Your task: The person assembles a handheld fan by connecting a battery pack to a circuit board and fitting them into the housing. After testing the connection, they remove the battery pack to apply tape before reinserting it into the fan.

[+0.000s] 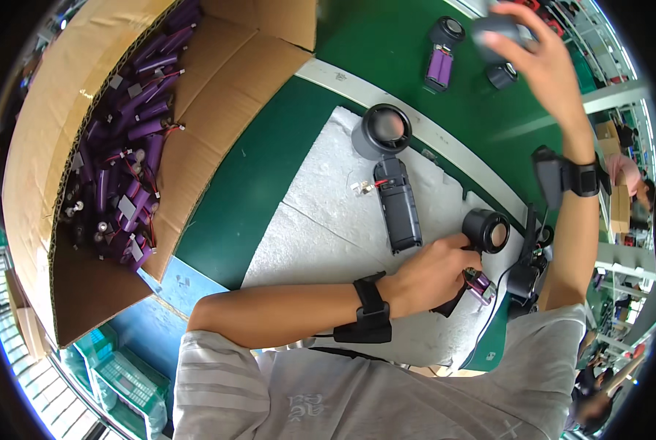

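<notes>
My left hand (434,273) is closed around the body of a black handheld device with a round head (487,230). A purple battery pack (480,284) shows beside its fingers. At the upper right my right hand (537,62), smeared by motion, has its thumb and fingers around a dark rounded part (495,37); its kind is unclear. On the white foam sheet (291,227) lies another black device with an open handle (398,209), a small red-wired connector (363,188) beside it. Farther off, a similar device (439,55) has purple cells exposed, near another round black head (502,75).
At the left, a large open cardboard box (218,81) holds many purple battery packs (130,147) with wires. A pale rail (445,132) crosses the green table (247,147) behind the foam. Black parts and a cable (522,279) lie at the right. Teal crates (126,378) stand lower left.
</notes>
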`<state>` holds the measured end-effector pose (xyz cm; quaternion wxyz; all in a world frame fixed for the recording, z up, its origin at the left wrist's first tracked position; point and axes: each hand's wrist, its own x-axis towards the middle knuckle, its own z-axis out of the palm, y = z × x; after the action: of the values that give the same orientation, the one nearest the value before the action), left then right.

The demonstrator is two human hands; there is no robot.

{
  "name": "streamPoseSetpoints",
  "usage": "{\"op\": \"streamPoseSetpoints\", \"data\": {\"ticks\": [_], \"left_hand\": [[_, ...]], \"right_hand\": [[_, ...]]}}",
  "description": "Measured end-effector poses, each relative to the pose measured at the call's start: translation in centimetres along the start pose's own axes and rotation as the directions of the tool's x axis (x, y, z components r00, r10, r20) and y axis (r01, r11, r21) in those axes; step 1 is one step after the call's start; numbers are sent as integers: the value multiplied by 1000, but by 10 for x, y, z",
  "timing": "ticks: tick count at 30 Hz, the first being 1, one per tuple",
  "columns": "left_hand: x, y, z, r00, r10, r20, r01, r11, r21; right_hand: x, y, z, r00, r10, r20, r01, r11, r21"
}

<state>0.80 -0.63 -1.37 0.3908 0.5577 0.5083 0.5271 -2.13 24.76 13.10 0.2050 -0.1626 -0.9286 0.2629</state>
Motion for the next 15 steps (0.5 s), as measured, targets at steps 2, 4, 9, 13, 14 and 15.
{"op": "streamPoseSetpoints", "data": {"ticks": [2,4,9,13,14,15], "left_hand": [[0,-3,-1,1000,12,4,-12,1000,18],[4,-2,3,998,57,30,-57,998,-6],[9,4,11,997,2,77,-2,1000,6],[8,11,5,981,-30,194,36,999,-26],[5,10,2,985,-56,160,59,998,-15],[3,9,4,987,-65,145,69,997,-19]], "right_hand": [[-13,-68,55,986,-92,136,82,993,80],[-20,-100,93,898,-401,178,418,906,-70],[-31,-117,164,885,-161,436,304,910,-281],[-49,-117,160,819,-572,44,573,812,-109],[-56,-140,142,801,-589,107,533,783,321],[-70,-165,122,786,-600,150,363,643,674]]}}
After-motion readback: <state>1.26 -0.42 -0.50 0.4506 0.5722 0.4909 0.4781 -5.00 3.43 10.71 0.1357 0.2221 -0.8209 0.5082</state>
